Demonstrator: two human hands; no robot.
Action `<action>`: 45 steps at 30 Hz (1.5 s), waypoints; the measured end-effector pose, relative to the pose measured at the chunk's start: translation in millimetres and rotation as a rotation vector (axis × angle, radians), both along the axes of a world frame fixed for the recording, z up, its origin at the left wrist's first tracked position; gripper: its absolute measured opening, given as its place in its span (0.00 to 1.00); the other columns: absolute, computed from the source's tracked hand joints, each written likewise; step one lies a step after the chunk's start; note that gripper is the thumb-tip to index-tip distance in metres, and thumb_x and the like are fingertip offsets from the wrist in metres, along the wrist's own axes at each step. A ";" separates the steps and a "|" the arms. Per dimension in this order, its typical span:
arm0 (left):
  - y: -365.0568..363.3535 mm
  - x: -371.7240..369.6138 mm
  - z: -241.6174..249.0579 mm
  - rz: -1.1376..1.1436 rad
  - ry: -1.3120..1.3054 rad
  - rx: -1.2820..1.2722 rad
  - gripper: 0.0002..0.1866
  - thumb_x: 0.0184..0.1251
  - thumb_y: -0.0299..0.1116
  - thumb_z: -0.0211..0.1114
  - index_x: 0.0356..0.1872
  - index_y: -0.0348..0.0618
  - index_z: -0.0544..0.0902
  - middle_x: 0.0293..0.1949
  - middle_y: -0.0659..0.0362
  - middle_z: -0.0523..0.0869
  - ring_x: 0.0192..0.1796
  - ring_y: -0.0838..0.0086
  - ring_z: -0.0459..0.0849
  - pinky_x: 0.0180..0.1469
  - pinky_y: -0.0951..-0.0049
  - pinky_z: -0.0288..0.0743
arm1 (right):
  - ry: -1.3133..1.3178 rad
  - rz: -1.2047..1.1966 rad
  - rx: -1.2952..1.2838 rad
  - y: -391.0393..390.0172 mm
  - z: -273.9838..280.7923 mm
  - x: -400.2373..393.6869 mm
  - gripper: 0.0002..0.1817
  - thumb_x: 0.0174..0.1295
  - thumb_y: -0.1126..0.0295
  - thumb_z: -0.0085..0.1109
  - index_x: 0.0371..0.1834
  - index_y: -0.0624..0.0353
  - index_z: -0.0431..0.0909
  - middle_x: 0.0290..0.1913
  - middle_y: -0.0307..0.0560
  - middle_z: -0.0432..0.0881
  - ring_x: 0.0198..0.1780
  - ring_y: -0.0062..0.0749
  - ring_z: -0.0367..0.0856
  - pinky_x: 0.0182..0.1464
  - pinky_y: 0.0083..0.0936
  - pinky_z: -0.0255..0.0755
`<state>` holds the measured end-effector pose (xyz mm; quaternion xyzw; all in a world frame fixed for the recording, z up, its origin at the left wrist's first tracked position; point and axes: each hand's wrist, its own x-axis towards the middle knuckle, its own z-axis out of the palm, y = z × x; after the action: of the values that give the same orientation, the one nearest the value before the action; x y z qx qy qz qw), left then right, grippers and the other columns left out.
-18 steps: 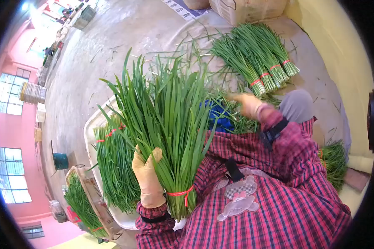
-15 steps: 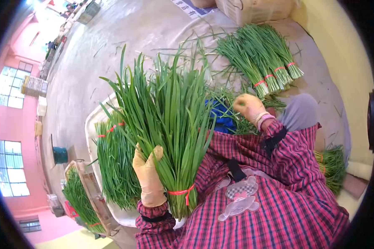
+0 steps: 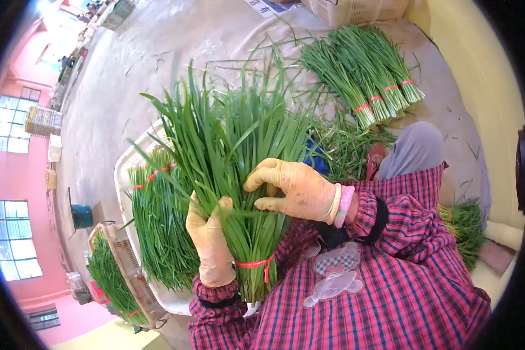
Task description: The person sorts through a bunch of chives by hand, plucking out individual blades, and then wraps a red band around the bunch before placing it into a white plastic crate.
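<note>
"What is closest?"

"A person in a pink-and-navy checked smock [image 3: 385, 297], holding a bunch of long green leaves [image 3: 233, 151] upright in front of the body. A red tie [image 3: 251, 264] circles it near the cut ends. The gloved left hand [image 3: 210, 242] cups the bunch's left side, its grip closed around it. The gloved right hand [image 3: 294, 189] is at the front of the leaves, its grip partly open, fingers curled and thumb apart; whether it pinches any leaf, I cannot tell."

"How much room is there around them?"

"Little on the left: just beside the left hand is a white tub [image 3: 121, 178], its raised rim curving around tied greens [image 3: 160, 233]. Past that stands a tan crate [image 3: 137, 283] with more. Ahead and to the right, loose cuttings [image 3: 350, 149] lie near the bent knee [image 3: 414, 151]. Farther off, tied bundles [image 3: 361, 70] lie side by side, well apart from the hands, with a yellow wall [image 3: 490, 105] bounding that side. The widest open stretch is the grey floor [image 3: 157, 64], up and to the left, reaching pink walls [image 3: 38, 216] with windows."

"Any writing?"

"Nearest is a bear-shaped patch [image 3: 338, 274] on the smock. At the top edge, by a pale basket [image 3: 356, 10], a blue-and-white sheet [image 3: 268, 7] carries large printed characters, too cut off to read."
</note>
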<state>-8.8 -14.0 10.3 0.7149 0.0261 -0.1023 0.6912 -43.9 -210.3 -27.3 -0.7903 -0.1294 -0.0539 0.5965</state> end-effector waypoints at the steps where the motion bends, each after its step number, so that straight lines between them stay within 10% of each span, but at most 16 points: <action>1: -2.2 -1.2 2.1 -0.003 0.007 -0.001 0.21 0.65 0.19 0.63 0.59 0.36 0.75 0.46 0.59 0.85 0.43 0.79 0.82 0.48 0.78 0.78 | 0.007 -0.003 -0.001 -0.9 -0.4 -0.9 0.17 0.55 0.72 0.69 0.49 0.56 0.81 0.47 0.43 0.78 0.37 0.29 0.82 0.43 0.27 0.78; 9: 3.1 1.1 -10.3 -0.009 0.029 -0.096 0.21 0.65 0.19 0.65 0.60 0.35 0.74 0.49 0.58 0.85 0.47 0.77 0.84 0.51 0.77 0.79 | -0.008 -0.067 0.038 -12.6 -9.6 5.0 0.20 0.57 0.75 0.67 0.54 0.57 0.81 0.48 0.44 0.81 0.48 0.29 0.81 0.50 0.27 0.77; 15: 14.8 1.3 4.2 0.034 0.011 -0.085 0.21 0.64 0.21 0.66 0.59 0.35 0.76 0.49 0.58 0.85 0.47 0.75 0.85 0.51 0.76 0.80 | 0.385 -0.489 0.615 -46.8 -31.8 -11.7 0.12 0.68 0.64 0.61 0.40 0.64 0.84 0.35 0.38 0.84 0.40 0.19 0.79 0.44 0.21 0.74; 23: -2.3 18.2 41.0 0.081 -0.019 -0.189 0.27 0.63 0.33 0.59 0.63 0.34 0.73 0.49 0.52 0.84 0.46 0.64 0.87 0.50 0.65 0.82 | 0.575 0.213 0.293 -48.4 -53.8 -26.4 0.23 0.66 0.57 0.65 0.57 0.61 0.81 0.48 0.44 0.86 0.52 0.25 0.81 0.59 0.25 0.74; 30: -54.9 35.6 51.1 -0.050 0.035 -0.494 0.24 0.69 0.39 0.60 0.61 0.35 0.74 0.53 0.51 0.83 0.50 0.63 0.85 0.54 0.62 0.81 | 0.501 0.341 1.165 -1.2 1.7 14.1 0.32 0.72 0.58 0.56 0.74 0.61 0.61 0.64 0.43 0.76 0.62 0.26 0.74 0.64 0.25 0.69; 38: -80.1 21.4 8.3 -0.235 0.001 -0.464 0.25 0.75 0.40 0.55 0.69 0.42 0.68 0.63 0.54 0.77 0.63 0.65 0.77 0.66 0.62 0.71 | 0.300 -0.101 0.588 -52.9 47.6 -26.5 0.35 0.64 0.64 0.64 0.71 0.64 0.63 0.63 0.50 0.76 0.62 0.29 0.75 0.64 0.28 0.69; 40: -98.0 8.1 17.0 -0.130 0.065 -0.334 0.27 0.71 0.35 0.55 0.70 0.41 0.66 0.62 0.54 0.77 0.63 0.63 0.77 0.66 0.62 0.71 | 0.141 -0.356 -0.036 -45.4 37.8 -32.4 0.41 0.57 0.62 0.70 0.72 0.64 0.62 0.65 0.58 0.74 0.65 0.39 0.74 0.67 0.31 0.68; 45: -109.7 8.1 -18.3 0.023 0.025 -0.437 0.24 0.64 0.27 0.59 0.62 0.34 0.73 0.54 0.54 0.81 0.55 0.65 0.81 0.60 0.64 0.75 | 0.001 -0.444 0.256 -35.5 29.7 -15.3 0.42 0.56 0.62 0.71 0.72 0.63 0.61 0.63 0.60 0.75 0.64 0.41 0.76 0.67 0.32 0.68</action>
<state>-0.6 -123.7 -7.9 0.5466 0.0201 -0.1066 0.8304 -59.2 -245.8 2.5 -0.7175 0.0554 -0.1990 0.6653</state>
